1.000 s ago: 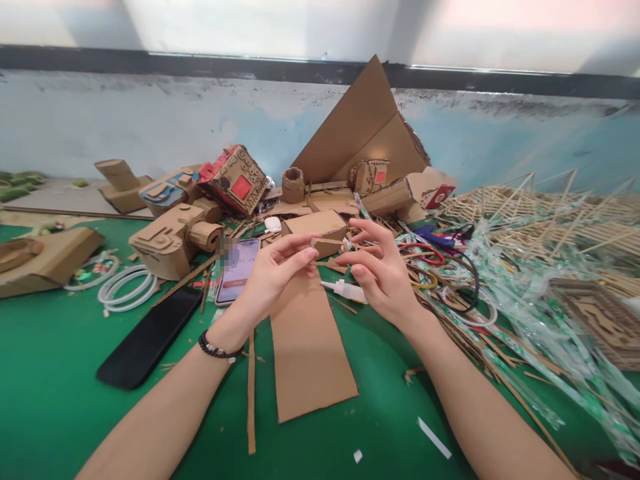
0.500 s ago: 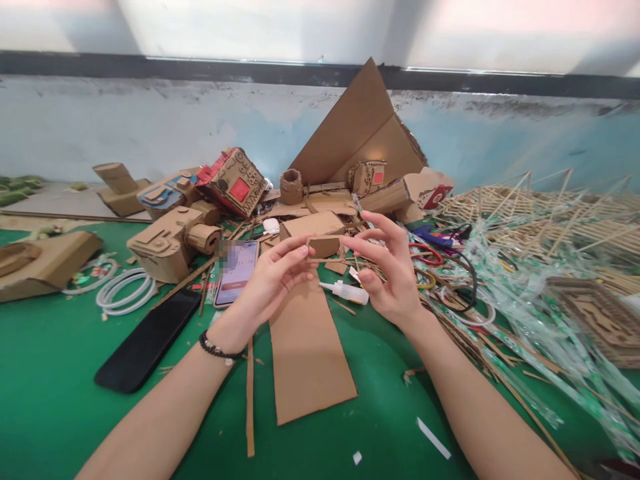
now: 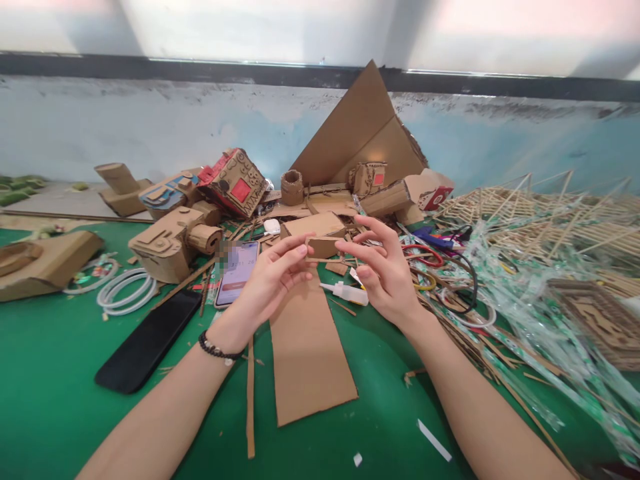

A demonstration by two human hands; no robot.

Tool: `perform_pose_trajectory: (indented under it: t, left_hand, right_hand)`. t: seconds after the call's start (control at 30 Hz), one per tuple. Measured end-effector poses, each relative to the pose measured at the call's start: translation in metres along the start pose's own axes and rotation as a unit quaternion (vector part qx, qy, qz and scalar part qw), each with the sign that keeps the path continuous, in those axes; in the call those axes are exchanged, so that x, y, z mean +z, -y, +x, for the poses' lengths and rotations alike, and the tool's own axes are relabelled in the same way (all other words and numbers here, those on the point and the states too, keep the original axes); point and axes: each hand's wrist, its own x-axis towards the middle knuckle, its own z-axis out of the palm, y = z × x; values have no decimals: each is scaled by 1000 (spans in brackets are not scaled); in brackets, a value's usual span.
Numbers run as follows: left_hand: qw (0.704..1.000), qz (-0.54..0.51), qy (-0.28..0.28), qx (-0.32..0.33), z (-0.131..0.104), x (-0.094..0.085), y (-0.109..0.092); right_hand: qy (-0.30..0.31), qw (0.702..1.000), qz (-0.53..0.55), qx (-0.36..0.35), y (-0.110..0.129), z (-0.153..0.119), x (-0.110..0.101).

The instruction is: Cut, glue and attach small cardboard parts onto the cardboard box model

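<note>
My left hand [image 3: 273,277] is raised over the far end of a flat cardboard piece [image 3: 313,360], thumb and forefinger pinched together. A thin cardboard strip [image 3: 321,261] seems to stick out from that pinch; its other end is hard to make out. Facing it, my right hand [image 3: 384,277] has its fingers apart, fingertips near the strip's far end, and no object shows in it. A small white glue bottle [image 3: 349,293] lies on its side between the hands, nozzle pointing left. Behind the fingertips sits a cardboard box shape [image 3: 323,225].
On the left lie a black phone [image 3: 150,340], a lit phone [image 3: 240,273], a coil of white tubing [image 3: 126,293] and a cardboard camera model [image 3: 167,243]. Clear plastic wrap [image 3: 530,300] and thin sticks [image 3: 540,207] crowd the right. A large cardboard sheet [image 3: 363,133] leans behind.
My right hand has shifted slightly left, its forefinger nearer to my left fingertips. My left hand stays almost where it was.
</note>
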Motion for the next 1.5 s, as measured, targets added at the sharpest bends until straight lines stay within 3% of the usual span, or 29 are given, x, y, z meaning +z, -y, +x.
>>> perform_pose_trajectory:
  t: [0.37,0.7,0.93,1.5]
  left_hand:
    - [999,-17,-32,26,1,2,-1]
    - [999,0,-34,42,2,-1,1]
    - [999,-1,-32,41,1,0,2]
    - [998,-33,-30,42,1,5,3]
  right_hand:
    - [20,1000,1,-2,1,-2,3]
    - [24,1000,-10,-7,1,-1,3]
    - [-9,1000,7,4,2,0,4]
    - [22,1000,-17,-2,2,-4,11]
